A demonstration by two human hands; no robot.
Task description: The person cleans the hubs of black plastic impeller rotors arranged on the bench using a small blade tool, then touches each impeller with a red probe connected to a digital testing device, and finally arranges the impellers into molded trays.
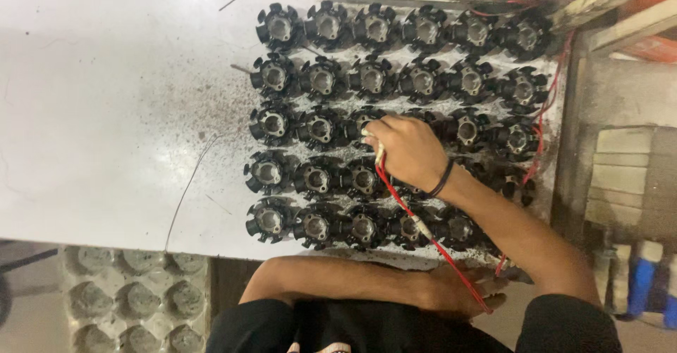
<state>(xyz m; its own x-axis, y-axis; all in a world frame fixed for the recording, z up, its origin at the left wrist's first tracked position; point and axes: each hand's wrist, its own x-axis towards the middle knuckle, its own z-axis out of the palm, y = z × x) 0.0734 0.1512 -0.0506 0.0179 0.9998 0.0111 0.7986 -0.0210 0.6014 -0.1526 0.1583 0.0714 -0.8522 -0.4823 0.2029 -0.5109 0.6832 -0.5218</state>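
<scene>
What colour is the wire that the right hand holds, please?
Red: the wire runs from the right hand toward the left hand, clearest in the head view.

Stator cores (319, 129): dark, dull metal, greasy-looking. Table (106, 113): smooth white, matt, speckled with dark filings. Wire (402, 205): glossy red plastic sheath.
</scene>
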